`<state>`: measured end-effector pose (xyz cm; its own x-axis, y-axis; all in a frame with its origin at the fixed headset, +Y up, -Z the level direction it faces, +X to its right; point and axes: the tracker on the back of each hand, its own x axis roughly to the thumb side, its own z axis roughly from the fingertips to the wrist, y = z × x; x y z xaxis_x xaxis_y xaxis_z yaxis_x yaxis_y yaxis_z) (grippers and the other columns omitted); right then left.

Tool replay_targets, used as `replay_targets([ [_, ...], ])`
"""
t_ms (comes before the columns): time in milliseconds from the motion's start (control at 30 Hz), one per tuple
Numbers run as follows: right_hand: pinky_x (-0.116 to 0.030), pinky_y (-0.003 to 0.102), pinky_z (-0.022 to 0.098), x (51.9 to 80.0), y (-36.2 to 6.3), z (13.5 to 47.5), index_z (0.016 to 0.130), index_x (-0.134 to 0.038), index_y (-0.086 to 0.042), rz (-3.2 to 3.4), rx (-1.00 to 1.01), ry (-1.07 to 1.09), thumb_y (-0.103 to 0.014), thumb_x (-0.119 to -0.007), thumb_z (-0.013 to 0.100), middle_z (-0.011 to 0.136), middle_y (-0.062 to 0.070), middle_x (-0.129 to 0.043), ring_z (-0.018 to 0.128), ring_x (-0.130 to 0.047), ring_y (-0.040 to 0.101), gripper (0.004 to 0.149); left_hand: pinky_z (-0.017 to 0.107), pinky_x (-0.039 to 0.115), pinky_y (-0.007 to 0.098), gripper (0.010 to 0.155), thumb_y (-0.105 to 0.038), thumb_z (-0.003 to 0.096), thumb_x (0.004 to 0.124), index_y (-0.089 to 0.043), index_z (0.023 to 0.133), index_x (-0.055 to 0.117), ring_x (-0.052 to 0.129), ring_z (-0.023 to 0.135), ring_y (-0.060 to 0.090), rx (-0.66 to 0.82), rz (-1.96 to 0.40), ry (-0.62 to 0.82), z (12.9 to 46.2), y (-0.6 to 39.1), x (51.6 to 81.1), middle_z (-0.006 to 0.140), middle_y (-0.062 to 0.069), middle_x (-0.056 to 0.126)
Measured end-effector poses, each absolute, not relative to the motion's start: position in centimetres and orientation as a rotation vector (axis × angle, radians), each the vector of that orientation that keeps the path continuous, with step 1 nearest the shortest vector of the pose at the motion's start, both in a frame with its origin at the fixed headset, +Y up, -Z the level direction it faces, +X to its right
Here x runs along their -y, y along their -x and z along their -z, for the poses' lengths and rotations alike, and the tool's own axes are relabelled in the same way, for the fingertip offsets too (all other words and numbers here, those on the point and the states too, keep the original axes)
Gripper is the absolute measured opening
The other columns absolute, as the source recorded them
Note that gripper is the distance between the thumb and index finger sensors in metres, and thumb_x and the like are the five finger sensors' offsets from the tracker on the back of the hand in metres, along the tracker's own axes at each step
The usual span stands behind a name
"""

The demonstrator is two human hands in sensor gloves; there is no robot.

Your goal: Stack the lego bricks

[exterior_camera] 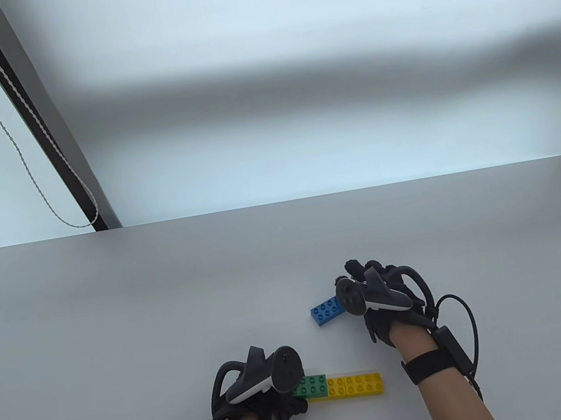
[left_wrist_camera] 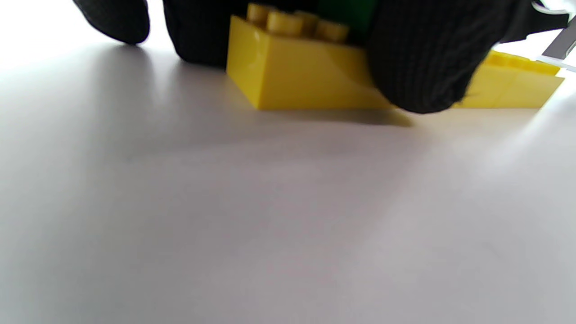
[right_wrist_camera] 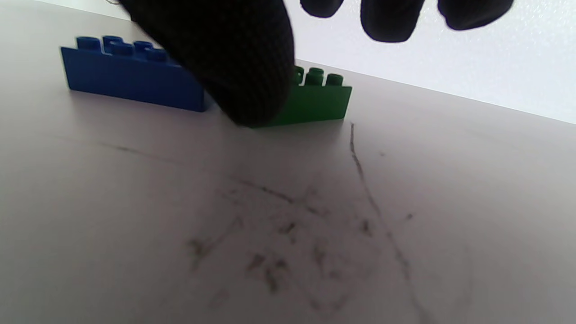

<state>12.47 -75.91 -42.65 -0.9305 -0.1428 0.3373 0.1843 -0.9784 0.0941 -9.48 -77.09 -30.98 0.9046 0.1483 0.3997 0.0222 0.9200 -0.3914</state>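
The left hand is resting on the left end of a base row lying flat on the bench: a long yellow brick with a green brick seated on its left part. In the left wrist view a gloved fingertip is pressing against the yellow brick's side while other fingers are sitting behind it, so the hand appears to be steadying the row rather than lifting it. This is probably being done so the base will not slide when another piece is pushed on.

The right hand is hovering over the right end of the blue brick, which is lying flat on the bench, apart from the base and further from the person. In the right wrist view the thumb is coming down in front of the blue brick, near a second green brick just beside it, while the other fingertips are hanging spread and clear above. The hand looks partly open, closing in on the brick but gripping nothing yet, as far as can be judged.

The likely next move is pinching the blue brick and carrying it to the free yellow studs. Dark scuff marks are showing on the bench surface.
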Motion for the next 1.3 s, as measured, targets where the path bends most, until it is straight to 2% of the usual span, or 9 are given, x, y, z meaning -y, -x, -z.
replay_targets([
  [267, -0.057, 0.069, 0.065, 77.0, -13.1, 44.2, 0.095, -0.051, -0.033, 2.94, 0.271, 0.44, -0.017, -0.093, 0.032, 0.11, 0.007, -0.039, 0.098, -0.057, 0.048, 0.077, 0.07, 0.058, 0.062, 0.067, -0.056, 0.0328, 0.087, -0.033, 0.092, 0.064, 0.07, 0.085, 0.027, 0.44, -0.068, 0.402, 31.0, 9.5, 77.1, 0.092, 0.0, 0.071],
  [667, -0.066, 0.063, 0.063, 77.6, -12.8, 43.7, 0.092, -0.057, -0.03, 2.864, 0.108, 0.504, -0.024, -0.087, 0.036, 0.105, 0.005, -0.055, 0.093, -0.07, 0.04, 0.064, 0.07, 0.058, 0.062, 0.067, -0.056, 0.0327, 0.087, -0.033, 0.092, 0.064, 0.07, 0.085, 0.027, 0.44, -0.068, 0.402, 31.0, 9.5, 77.1, 0.092, 0.0, 0.071],
  [1300, -0.068, 0.062, 0.061, 76.1, -13.6, 41.6, 0.093, -0.051, -0.02, 2.819, 0.06, 0.505, -0.031, -0.087, 0.035, 0.097, 0.008, -0.067, 0.091, -0.073, 0.041, 0.069, 0.07, 0.058, 0.062, 0.067, -0.056, 0.0329, 0.087, -0.033, 0.092, 0.064, 0.07, 0.085, 0.027, 0.44, -0.068, 0.402, 31.0, 9.5, 77.1, 0.092, -0.001, 0.071],
])
